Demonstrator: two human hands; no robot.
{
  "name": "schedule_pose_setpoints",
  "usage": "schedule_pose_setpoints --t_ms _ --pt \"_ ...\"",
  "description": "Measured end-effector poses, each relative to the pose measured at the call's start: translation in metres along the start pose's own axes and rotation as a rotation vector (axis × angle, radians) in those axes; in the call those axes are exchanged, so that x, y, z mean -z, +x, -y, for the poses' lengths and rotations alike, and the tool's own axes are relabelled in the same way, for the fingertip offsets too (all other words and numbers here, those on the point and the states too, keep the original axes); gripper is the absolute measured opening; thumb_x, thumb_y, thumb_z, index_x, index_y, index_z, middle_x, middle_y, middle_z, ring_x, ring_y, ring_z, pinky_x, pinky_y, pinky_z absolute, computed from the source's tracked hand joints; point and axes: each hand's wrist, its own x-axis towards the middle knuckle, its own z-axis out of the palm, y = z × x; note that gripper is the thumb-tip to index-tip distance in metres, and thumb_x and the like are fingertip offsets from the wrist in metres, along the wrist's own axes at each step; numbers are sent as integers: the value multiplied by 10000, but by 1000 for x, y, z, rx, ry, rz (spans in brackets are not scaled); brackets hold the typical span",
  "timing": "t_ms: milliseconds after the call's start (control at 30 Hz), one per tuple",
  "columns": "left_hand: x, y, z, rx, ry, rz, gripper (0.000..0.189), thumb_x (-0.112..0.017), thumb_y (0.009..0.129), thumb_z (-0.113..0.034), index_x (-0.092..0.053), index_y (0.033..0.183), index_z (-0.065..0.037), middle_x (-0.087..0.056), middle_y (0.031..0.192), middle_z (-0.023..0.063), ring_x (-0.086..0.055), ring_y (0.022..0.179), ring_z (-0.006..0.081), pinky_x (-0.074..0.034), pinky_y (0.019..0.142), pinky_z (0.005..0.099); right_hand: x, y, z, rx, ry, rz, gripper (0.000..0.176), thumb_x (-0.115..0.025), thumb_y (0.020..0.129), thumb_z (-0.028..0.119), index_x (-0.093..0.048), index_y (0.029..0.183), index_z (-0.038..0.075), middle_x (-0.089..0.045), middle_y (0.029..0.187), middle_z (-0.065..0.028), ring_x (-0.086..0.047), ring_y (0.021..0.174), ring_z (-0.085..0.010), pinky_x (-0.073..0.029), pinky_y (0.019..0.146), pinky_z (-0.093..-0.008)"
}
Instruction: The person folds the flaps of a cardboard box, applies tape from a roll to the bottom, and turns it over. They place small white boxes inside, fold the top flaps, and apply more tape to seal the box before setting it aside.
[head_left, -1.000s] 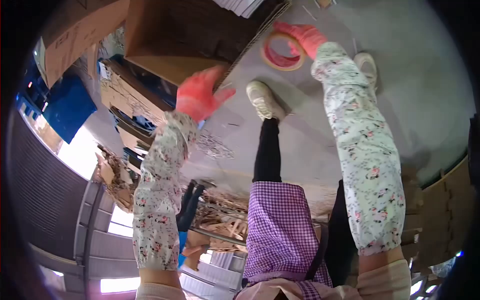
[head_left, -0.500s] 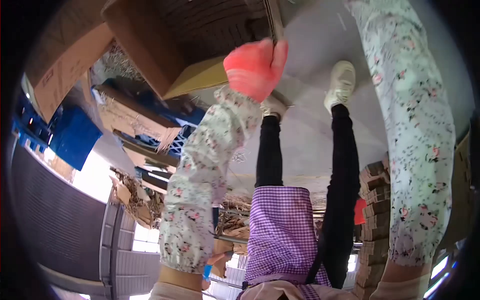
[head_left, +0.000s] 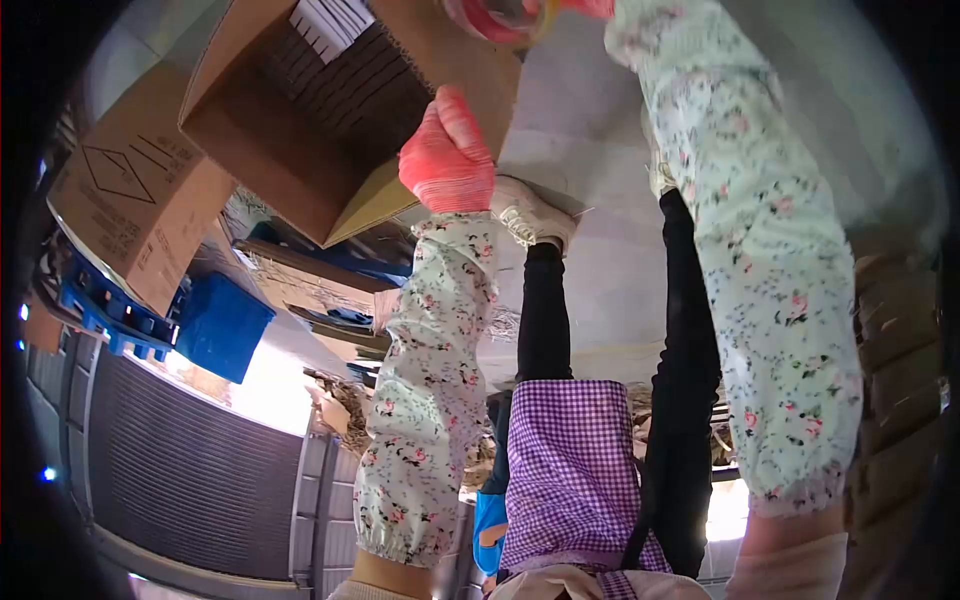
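My left hand (head_left: 447, 155), in a red knitted glove, is closed at the near right edge of an open cardboard box (head_left: 270, 165), thumb pointing up; its fingertips are hidden. The box has dark slit-like lines inside and a yellowish near flap (head_left: 370, 207). At the top edge, my right hand (head_left: 588, 6), also in a red glove, is mostly cut off by the frame. It holds a roll of tape (head_left: 497, 18), reddish with a yellowish rim, beside the box's right flap (head_left: 465, 55). Floral sleeves cover both forearms.
Another cardboard box (head_left: 125, 190) with printed marks stands at the left, near a blue bin (head_left: 222, 322). My shoe (head_left: 530, 215) is on the grey floor (head_left: 590, 150) close to the box. Stacked cardboard (head_left: 895, 390) is at the right.
My right hand has come in from beyond the top edge, and the tape roll is now visible. My left hand has moved left and down along the box. The view has shifted.
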Motion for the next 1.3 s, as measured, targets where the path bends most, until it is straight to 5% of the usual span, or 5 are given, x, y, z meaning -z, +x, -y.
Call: schedule_pose_setpoints --t_ms 300,400,800,967,1300 --pt "-8 2 6 -56 -21 -86 556 -401 936 -433 -646 800 46 -637 630 109 -564 548 147 -465 568 309 27 -142 -180 726 -1065 -117 678 -688 685 51 -440 1302 185 -605 1027 -105 -604 797 -262 -524 750 -342" --pt "-6 2 1 -40 -28 -58 518 -402 929 -428 -658 828 10 -628 652 157 -603 609 277 -483 579 355 -9 -168 -183 -390 436 -408 391 -723 756 251 -618 1053 19 -647 916 -57 -591 780 -156 -491 709 -278" --pt "-2 1 -17 -26 -156 17 510 -439 928 -413 -635 789 37 -610 624 92 -542 571 165 -465 565 306 -121 -103 -281 166 302 -506 333 -662 809 350 -629 903 32 -563 620 -35 -486 473 -128 -409 476 -270" --pt "17 -23 -1 -476 -322 -249 263 -534 912 -220 -603 968 27 -630 741 56 -531 619 86 -466 616 246 -143 -88 -234 -243 883 -572 423 -636 805 449 -595 808 28 -514 553 -63 -466 433 -176 -442 499 -327" --pt "16 -94 87 996 -1181 237 389 -606 862 -280 -517 1072 36 -635 907 114 -629 811 206 -502 735 293 -101 -96 -241 -302 732 -434 331 -530 882 424 -517 756 118 -397 568 40 -338 441 -102 -404 503 -240"
